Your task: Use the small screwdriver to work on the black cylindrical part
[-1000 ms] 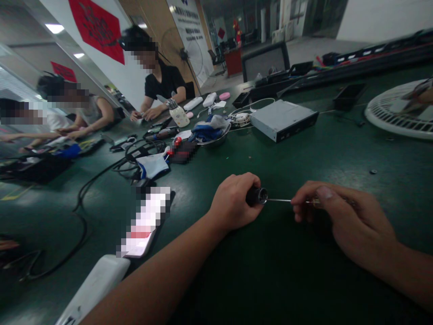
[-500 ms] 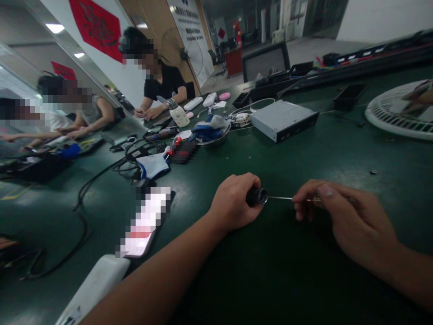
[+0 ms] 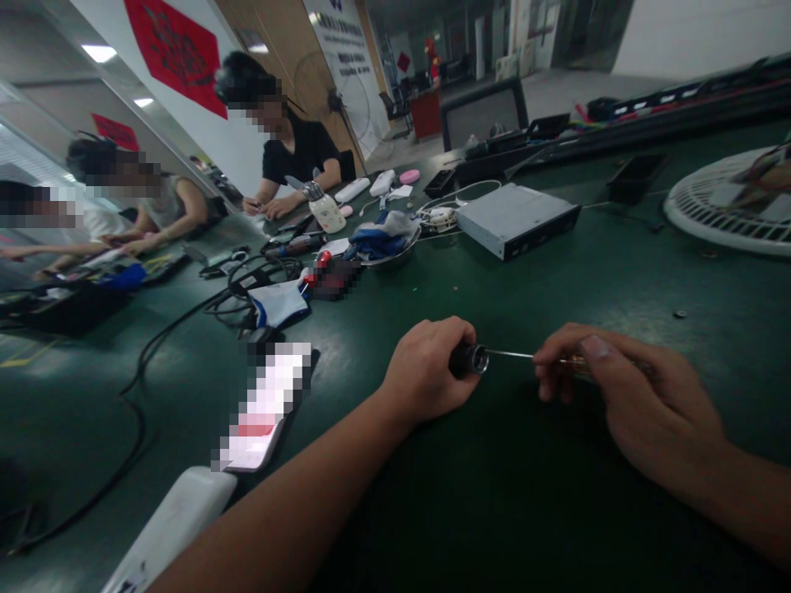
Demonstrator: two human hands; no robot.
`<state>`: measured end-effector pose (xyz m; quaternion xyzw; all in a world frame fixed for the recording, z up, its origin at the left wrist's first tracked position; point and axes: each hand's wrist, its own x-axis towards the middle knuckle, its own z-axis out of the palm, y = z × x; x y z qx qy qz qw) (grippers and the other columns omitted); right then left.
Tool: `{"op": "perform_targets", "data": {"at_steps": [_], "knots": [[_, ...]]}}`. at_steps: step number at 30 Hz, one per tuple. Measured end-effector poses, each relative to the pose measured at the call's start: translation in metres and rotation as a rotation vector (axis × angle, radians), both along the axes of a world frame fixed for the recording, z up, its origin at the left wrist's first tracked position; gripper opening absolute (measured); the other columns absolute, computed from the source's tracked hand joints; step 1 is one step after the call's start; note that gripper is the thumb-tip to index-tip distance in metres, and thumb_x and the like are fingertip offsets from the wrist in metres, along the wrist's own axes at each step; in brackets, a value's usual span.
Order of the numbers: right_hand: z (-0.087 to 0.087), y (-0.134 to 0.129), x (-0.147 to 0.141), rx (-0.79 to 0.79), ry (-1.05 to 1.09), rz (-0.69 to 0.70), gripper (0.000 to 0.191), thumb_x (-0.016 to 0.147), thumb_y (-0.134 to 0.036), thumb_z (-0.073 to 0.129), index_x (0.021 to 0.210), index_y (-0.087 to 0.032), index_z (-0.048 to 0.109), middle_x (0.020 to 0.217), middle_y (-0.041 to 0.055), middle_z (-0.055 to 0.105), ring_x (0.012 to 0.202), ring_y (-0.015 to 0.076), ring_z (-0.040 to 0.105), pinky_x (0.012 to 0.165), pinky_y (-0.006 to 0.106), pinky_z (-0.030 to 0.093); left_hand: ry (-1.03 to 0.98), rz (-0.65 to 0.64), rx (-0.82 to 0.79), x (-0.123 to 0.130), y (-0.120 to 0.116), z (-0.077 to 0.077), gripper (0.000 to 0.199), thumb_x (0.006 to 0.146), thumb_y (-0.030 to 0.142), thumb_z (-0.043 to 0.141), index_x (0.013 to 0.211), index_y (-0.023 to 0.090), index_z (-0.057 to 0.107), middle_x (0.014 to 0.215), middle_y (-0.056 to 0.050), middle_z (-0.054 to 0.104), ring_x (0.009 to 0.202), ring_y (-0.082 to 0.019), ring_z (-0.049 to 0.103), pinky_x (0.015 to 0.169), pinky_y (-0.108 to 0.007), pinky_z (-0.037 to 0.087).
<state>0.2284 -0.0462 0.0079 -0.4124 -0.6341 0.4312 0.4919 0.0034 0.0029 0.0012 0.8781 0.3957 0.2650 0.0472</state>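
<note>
My left hand (image 3: pixel 429 366) is closed round a dark cylindrical part (image 3: pixel 477 359) with a shiny ring at its open end. That end faces right, and most of the part is hidden in my fingers. In my right hand (image 3: pixel 630 387) is a screwdriver (image 3: pixel 512 355), its thin metal shaft pointing left. Its clear, amber-tinted handle lies mostly under my fingers and palm. The shaft's tip meets the upper rim of the ringed end; whether it is inside the opening I cannot tell.
Left of my forearm lie a phone (image 3: pixel 265 412) and a white case (image 3: pixel 173 527). A black cable (image 3: pixel 145 362) curves across the green table. Ahead are a metal drive box (image 3: pixel 519 216) and a bowl with cloth (image 3: pixel 386 239). A white fan grille (image 3: pixel 685 210) lies right; people sit opposite.
The screwdriver's tip has shifted slightly up along the ringed end. At lower left the black cable has moved, and a blurred shape at the edge is gone. Both hands stay almost in place.
</note>
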Motion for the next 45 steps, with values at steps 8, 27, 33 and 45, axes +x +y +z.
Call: {"op": "perform_targets", "data": {"at_steps": [8,27,33,45], "knots": [[0.0016,-0.0015,0.0020,0.021,-0.037,0.055,0.037,0.103,-0.041,0.042,0.088,-0.023,0.070,0.072,0.0014,0.066,0.064,0.0137,0.062,0.057,0.026,0.048,-0.006,0.002,0.009,0.0001,-0.0007,0.0003,0.019,0.074,0.022,0.064,0.091,0.020,0.056,0.083,-0.001,0.065,0.071,-0.015,0.057,0.065,-0.031,0.044],[-0.0006,0.0000,-0.0010,0.014,-0.007,0.008,0.035,0.103,-0.040,0.042,0.091,-0.023,0.070,0.072,0.0009,0.066,0.064,0.0135,0.063,0.056,0.026,0.048,-0.005,0.005,-0.004,-0.0010,0.0002,-0.0014,0.019,0.074,0.022,0.064,0.092,0.020,0.056,0.083,-0.001,0.065,0.072,-0.015,0.057,0.066,-0.031,0.044],[0.0008,-0.0016,0.0003,0.032,-0.031,0.074,0.036,0.102,-0.041,0.043,0.088,-0.023,0.070,0.072,0.0011,0.066,0.064,0.0132,0.062,0.057,0.026,0.048,-0.008,-0.002,-0.013,-0.0009,0.0006,-0.0019,0.018,0.075,0.022,0.063,0.091,0.020,0.056,0.083,-0.001,0.065,0.072,-0.015,0.056,0.066,-0.031,0.044],[0.0007,-0.0016,-0.0004,0.049,-0.039,0.066,0.037,0.103,-0.041,0.042,0.087,-0.023,0.070,0.071,0.0007,0.067,0.063,0.0124,0.062,0.056,0.024,0.048,-0.004,0.001,-0.020,-0.0015,-0.0003,-0.0015,0.019,0.074,0.021,0.064,0.092,0.020,0.056,0.083,-0.001,0.064,0.072,-0.015,0.056,0.066,-0.029,0.043]]}}
